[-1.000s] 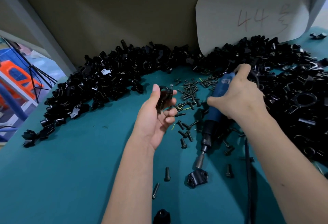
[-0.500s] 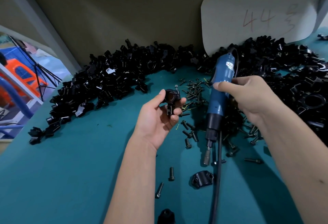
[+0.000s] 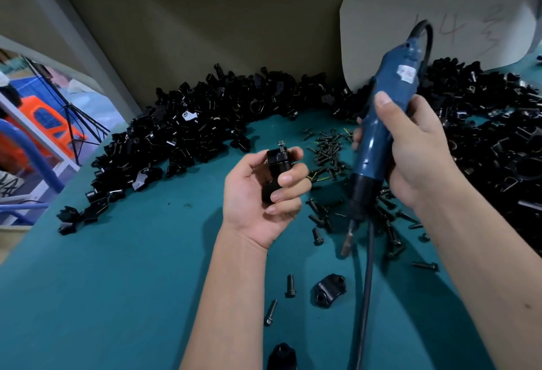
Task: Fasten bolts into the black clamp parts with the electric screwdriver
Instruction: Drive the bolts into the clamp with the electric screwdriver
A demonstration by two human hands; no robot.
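Observation:
My left hand (image 3: 258, 193) grips a black clamp part (image 3: 277, 164) upright at the centre, with a bolt (image 3: 282, 146) sticking up from its top. To the right, my right hand (image 3: 416, 158) holds the blue electric screwdriver (image 3: 381, 123) by its body, lifted above the table. Its bit (image 3: 347, 243) points down and slightly left, to the right of and lower than the clamp, apart from it. The black cord (image 3: 366, 296) hangs down toward me.
Heaps of black clamp parts (image 3: 190, 135) curve along the back of the teal table (image 3: 117, 281) and fill the right side (image 3: 498, 149). Loose bolts (image 3: 325, 152) lie scattered between my hands. A single clamp piece (image 3: 330, 290) and two bolts (image 3: 290, 286) lie nearer. A white board (image 3: 381, 2) leans at the back.
My right hand has raised the screwdriver higher and more upright, its bit lifting off the table. My left hand has turned the clamp so the bolt stands on top.

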